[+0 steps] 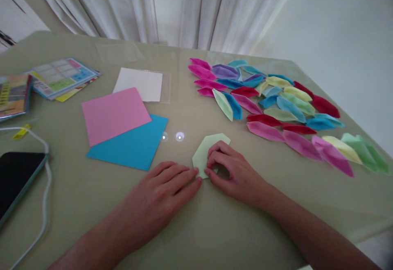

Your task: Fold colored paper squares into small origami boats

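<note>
Pinched together are the thumb and forefinger of the right hand (pixel 238 173), with a fold of the pale green paper (pixel 200 155) apparently caught at the tips. By the left hand (pixel 162 192), the near-left edge is touched with thumb and forefinger; whether it is pinched or only pressed cannot be told. The paper is laid on the worktop (pixel 196 229) between the hands, its outline cut off at the corners by folds. It should be found light, thin and easily creased, so it is best held lightly at the folded edge, where layers are doubled. The left hand is laid low, palm down; the right is curled inward, its wrist angled in from the side. Blue paper (pixel 129 149) is seen beyond the left hand.
</note>
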`<state>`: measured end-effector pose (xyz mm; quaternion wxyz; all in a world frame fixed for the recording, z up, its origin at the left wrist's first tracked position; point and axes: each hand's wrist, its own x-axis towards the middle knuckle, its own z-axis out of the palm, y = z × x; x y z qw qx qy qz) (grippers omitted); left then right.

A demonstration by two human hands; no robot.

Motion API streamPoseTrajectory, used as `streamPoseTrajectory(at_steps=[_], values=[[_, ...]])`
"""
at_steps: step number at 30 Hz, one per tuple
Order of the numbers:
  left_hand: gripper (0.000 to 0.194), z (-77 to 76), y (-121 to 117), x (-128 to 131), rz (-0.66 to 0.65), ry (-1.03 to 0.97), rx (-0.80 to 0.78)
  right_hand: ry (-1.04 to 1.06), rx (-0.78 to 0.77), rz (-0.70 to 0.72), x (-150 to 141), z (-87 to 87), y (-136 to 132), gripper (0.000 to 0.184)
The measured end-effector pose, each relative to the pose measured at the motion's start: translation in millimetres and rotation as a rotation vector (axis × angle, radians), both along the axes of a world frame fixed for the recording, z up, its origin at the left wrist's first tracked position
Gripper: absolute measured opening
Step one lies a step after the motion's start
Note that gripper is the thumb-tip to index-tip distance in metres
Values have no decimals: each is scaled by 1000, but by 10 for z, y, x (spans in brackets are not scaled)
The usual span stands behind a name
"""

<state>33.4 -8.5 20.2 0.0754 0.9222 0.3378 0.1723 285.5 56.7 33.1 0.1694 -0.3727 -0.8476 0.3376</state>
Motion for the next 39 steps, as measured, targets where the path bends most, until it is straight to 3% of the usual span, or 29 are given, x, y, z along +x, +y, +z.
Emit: streamPoseTrajectory(at_steps=[21, 24, 29, 39], values=[[35, -1, -23, 36, 13, 16, 29, -59, 36, -5, 7, 6, 15, 13], [34, -3, -31, 40, 19, 4, 30, -76, 163, 76, 28, 41, -1, 9], [35, 14, -16, 62, 35, -4, 19, -208, 498, 203, 44, 128, -142, 20], [38, 54, -3, 77, 49, -28, 31, -353, 580, 194, 15, 144, -275, 21]])
